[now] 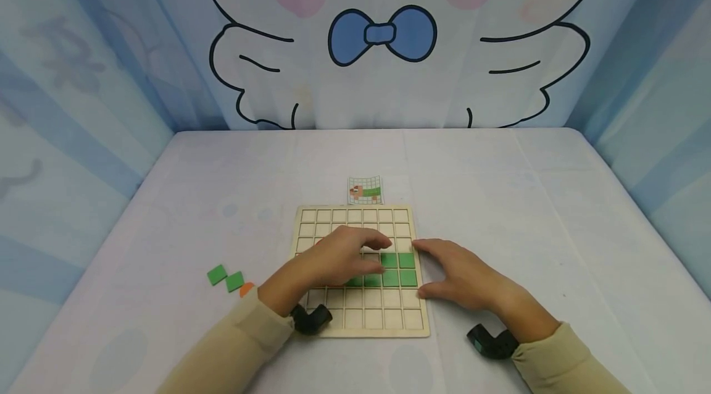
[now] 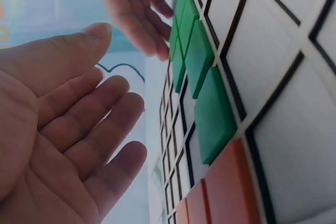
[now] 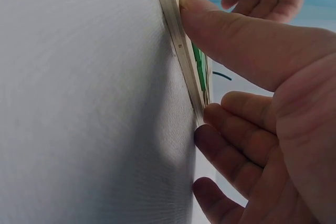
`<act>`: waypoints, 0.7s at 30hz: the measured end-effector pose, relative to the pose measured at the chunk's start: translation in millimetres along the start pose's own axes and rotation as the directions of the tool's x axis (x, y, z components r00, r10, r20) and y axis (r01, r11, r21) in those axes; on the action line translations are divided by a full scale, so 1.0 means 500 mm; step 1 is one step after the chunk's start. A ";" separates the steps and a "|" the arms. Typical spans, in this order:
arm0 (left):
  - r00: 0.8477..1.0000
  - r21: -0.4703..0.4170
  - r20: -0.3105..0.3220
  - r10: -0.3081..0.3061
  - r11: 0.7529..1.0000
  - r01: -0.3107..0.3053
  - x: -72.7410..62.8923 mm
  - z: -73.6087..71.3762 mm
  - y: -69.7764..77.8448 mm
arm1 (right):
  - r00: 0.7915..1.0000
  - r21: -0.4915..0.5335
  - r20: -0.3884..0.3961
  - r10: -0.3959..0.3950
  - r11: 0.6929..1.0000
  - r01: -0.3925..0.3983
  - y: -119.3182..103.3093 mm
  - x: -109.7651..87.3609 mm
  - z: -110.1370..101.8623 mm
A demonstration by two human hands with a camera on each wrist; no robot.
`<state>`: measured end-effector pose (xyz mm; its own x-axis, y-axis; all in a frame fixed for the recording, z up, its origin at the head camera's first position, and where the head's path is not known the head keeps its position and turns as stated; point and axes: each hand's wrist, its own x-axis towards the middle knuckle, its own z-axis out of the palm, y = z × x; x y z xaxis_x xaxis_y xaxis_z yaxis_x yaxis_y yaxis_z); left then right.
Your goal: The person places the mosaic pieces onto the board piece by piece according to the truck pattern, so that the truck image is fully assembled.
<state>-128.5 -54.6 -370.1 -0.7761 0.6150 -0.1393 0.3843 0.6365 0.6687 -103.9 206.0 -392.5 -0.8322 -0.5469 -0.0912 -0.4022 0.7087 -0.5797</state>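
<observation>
A light wooden grid board (image 1: 388,319) lies flat on the table, with several green square tiles (image 1: 407,278) in its right-hand cells. Reddish-orange tiles (image 2: 231,182) sit beside the green ones in the left wrist view; from the head view they are mostly hidden beneath the left arm. My left hand (image 1: 344,255) hovers over the middle of the board, fingers relaxed and thumb apart, nothing between them. At the board's right edge is my right hand (image 1: 466,273), its thumb tip (image 3: 193,4) against the wooden rim and its fingers loosely bent along that side.
Two loose green tiles (image 1: 226,278) and an orange piece (image 1: 246,289), partly covered by the left sleeve, lie left of the board. Behind the board is a small picture card (image 1: 365,191) showing a gridded pattern. Printed curtains (image 1: 378,91) border the white table (image 1: 500,196).
</observation>
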 end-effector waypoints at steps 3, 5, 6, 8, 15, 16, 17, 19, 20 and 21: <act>0.999 0.006 -0.029 0.034 0.999 -0.034 -0.013 -0.009 -0.004 | 1.000 -0.002 0.000 -0.003 1.000 0.003 -0.001 0.001 0.000; 0.997 0.011 -0.059 0.047 0.999 -0.047 -0.024 -0.017 -0.007 | 1.000 -0.008 0.000 -0.005 1.000 0.005 -0.002 0.001 0.001; 0.996 0.015 -0.075 0.053 0.999 -0.052 -0.029 -0.021 -0.008 | 1.000 -0.011 0.000 -0.005 1.000 0.005 -0.002 0.001 0.001; 0.993 0.029 -0.105 0.060 0.998 -0.058 -0.040 -0.029 -0.012 | 1.000 -0.015 0.001 -0.004 1.000 0.004 -0.003 0.001 0.000; 0.980 0.085 -0.183 0.082 0.994 -0.068 -0.077 -0.051 -0.036 | 1.000 -0.011 -0.001 -0.008 1.000 0.008 -0.002 0.000 0.001; 0.976 0.097 -0.196 0.093 0.993 -0.075 -0.082 -0.054 -0.041 | 1.000 -0.012 -0.001 -0.009 1.000 0.009 -0.002 0.000 0.002; 0.973 0.103 -0.208 0.099 0.992 -0.078 -0.087 -0.057 -0.045 | 1.000 -0.014 -0.002 -0.010 1.000 0.010 -0.002 0.000 0.002; 0.968 0.113 -0.232 0.093 0.991 -0.068 -0.099 -0.064 -0.052 | 1.000 -0.016 -0.001 -0.010 1.000 0.010 -0.002 0.000 0.002; 0.967 0.116 -0.239 0.083 0.992 -0.056 -0.105 -0.067 -0.055 | 1.000 -0.016 0.000 -0.010 1.000 0.010 -0.002 0.000 0.002; 0.967 0.114 -0.245 0.064 0.993 -0.037 -0.112 -0.071 -0.058 | 1.000 -0.017 0.001 -0.009 1.000 0.009 -0.003 0.001 0.002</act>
<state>-113.7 -123.9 -355.9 -0.8489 0.5214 0.0872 0.4671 0.6625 0.5856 -103.2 204.5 -392.5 -0.8281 -0.5538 -0.0866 -0.4163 0.7111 -0.5666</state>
